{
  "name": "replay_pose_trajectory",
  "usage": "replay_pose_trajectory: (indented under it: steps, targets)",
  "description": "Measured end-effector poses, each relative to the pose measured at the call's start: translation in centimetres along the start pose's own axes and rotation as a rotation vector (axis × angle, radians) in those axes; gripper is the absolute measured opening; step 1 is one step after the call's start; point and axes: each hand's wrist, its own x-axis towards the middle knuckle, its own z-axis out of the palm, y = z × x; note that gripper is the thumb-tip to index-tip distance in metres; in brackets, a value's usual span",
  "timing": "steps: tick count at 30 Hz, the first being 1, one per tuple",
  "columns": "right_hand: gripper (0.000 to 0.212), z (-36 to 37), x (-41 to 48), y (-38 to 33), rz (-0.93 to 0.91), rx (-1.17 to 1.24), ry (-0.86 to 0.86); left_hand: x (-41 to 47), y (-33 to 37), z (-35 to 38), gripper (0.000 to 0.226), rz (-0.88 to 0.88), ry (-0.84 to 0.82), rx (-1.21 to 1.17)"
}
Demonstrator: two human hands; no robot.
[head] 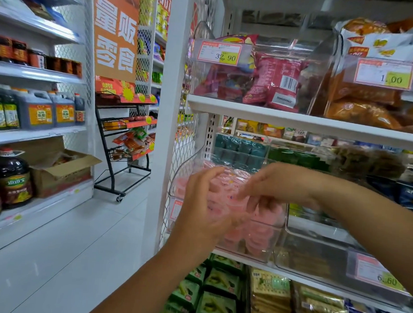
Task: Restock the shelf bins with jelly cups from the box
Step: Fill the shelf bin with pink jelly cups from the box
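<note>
Jelly cups [259,232]: round pink translucent tubs, top ones lid-up, heaped in a clear plastic bin [279,233]. Left hand [205,204] at its 9 o'clock, right hand [276,184] at 1 o'clock; grips blurred, cannot tell.

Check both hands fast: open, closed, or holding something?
Left hand: open, fingers loosely spread, nothing visibly held.
Right hand: fingers curled over the jelly cups; grip cannot be told, blurred.
</note>
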Motion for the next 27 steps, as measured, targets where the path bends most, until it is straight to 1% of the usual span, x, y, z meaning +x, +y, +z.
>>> replay_pose_trajectory:
  steps: [1, 2, 3, 5, 6, 7, 8, 10, 11, 12, 13, 14, 16, 19, 21, 24, 27]
  targets:
    - [0.02, 0.5, -0.3, -0.6, 0.037, 0.117, -0.116, 0.3, 0.2, 0.5, 0.079, 0.055, 0.022, 0.009]
    - [0.022, 0.9, -0.4, -0.8, 0.055, 0.208, -0.19, 0.7, 0.4, 0.9, 0.082, 0.112, 0.043, 0.021]
    - [0.022, 1.1, -0.1, -0.8, 0.064, 0.274, -0.21, 1.1, 0.4, 1.3, 0.085, 0.158, 0.06, 0.036]
    - [0.016, 0.8, 0.4, -0.4, 0.086, 0.371, -0.132, 1.7, 0.3, 1.9, 0.091, 0.16, 0.055, 0.017]
    - [0.015, 0.4, 0.7, -0.2, 0.098, 0.398, -0.075, 1.8, 0.2, 1.9, 0.094, 0.12, 0.023, -0.014]
    - [0.014, -0.2, 0.9, 0.1, 0.104, 0.394, -0.009, 1.8, -0.2, 1.7, 0.096, 0.083, -0.018, 0.004]
    - [0.013, -0.8, 1.2, 0.5, 0.101, 0.35, 0.07, 1.7, -0.8, 1.3, 0.094, 0.065, -0.074, 0.116]
    - [0.012, -2.2, 2.0, 1.5, 0.095, 0.227, 0.248, 1.5, -2.6, 0.6, 0.086, 0.128, -0.223, 0.62]
    - [0.012, -2.7, 2.6, 1.9, 0.097, 0.194, 0.308, 1.4, -3.4, 0.4, 0.083, 0.183, -0.301, 0.807]
    - [0.014, -3.0, 3.3, 2.2, 0.103, 0.182, 0.338, 1.4, -3.9, 0.3, 0.081, 0.209, -0.36, 0.908]
    - [0.015, -3.2, 4.0, 2.4, 0.114, 0.175, 0.351, 1.4, -4.1, 0.4, 0.081, 0.213, -0.395, 0.951]
    - [0.014, -3.1, 4.7, 2.4, 0.126, 0.167, 0.355, 1.4, -4.1, 0.6, 0.079, 0.223, -0.4, 0.954]
    - [0.015, -2.8, 6.3, 1.9, 0.139, 0.172, 0.329, 1.4, -4.2, 0.8, 0.075, 0.266, -0.359, 0.922]
    - [0.02, -1.6, 8.8, 0.7, 0.157, 0.189, 0.23, 1.6, -4.5, 0.9, 0.065, 0.323, -0.3, 0.909]
    - [0.02, -0.5, 10.2, -0.3, 0.186, 0.191, 0.166, 1.7, -4.4, 0.9, 0.06, 0.339, -0.28, 0.901]
    - [0.015, 1.3, 12.2, -1.2, 0.227, 0.193, 0.101, 1.7, -4.5, 1.0, 0.06, 0.347, -0.27, 0.887]
    - [0.021, 2.7, 13.7, -1.8, 0.248, 0.201, 0.075, 1.6, -4.5, 0.9, 0.06, 0.36, -0.264, 0.904]
